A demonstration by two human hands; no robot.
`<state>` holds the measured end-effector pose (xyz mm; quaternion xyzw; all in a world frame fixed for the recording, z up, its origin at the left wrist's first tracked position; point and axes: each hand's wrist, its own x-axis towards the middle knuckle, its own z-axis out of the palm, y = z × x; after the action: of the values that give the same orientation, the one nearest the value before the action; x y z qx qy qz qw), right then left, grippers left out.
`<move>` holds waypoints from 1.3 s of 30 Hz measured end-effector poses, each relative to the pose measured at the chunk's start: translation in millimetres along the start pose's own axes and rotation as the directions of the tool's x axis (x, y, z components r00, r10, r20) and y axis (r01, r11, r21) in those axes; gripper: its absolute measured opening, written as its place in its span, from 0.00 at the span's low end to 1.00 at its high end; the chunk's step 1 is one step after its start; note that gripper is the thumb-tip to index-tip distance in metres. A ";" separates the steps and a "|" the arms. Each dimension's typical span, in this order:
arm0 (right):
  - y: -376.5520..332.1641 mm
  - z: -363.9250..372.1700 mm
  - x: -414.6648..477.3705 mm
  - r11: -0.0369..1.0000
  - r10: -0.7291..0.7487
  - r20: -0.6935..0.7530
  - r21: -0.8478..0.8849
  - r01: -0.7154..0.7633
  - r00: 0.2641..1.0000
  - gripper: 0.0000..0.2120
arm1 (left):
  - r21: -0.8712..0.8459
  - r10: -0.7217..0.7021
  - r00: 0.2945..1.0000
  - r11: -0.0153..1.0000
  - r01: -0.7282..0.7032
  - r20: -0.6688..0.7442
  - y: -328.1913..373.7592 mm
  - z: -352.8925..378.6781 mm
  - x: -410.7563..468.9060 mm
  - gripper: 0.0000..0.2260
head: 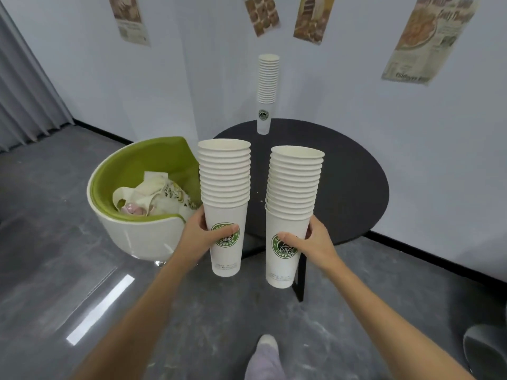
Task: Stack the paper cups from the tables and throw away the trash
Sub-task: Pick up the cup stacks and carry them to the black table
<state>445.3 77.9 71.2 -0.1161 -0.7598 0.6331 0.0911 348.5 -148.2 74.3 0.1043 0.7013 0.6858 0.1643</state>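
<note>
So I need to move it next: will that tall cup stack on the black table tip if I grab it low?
Probably top-heavy: the tall cup stack rises narrow from a single base cup on the round table. It likely sways if gripped low. Being paper, it looks light and crushable.
</note>
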 end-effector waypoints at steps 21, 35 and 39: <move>20.4 -57.8 281.8 0.992 0.126 -0.206 0.020 -0.124 0.971 0.28 | 0.154 -0.075 0.944 0.988 0.026 0.321 23.6 45.2 357.4 0.25; 41.9 -70.1 417.4 0.983 0.167 -0.446 0.011 -0.181 0.879 0.37 | 0.200 -0.095 0.848 0.980 -0.013 0.521 21.6 80.8 553.9 0.28; 51.8 -77.6 445.2 0.980 0.186 -0.479 0.022 -0.200 0.858 0.37 | 0.201 -0.093 0.829 0.979 -0.024 0.552 11.7 95.5 587.4 0.29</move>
<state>44.8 289.7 30.6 -0.3455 -0.7072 0.5798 0.2107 -159.7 159.2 34.2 0.3030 0.6896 0.5484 0.3631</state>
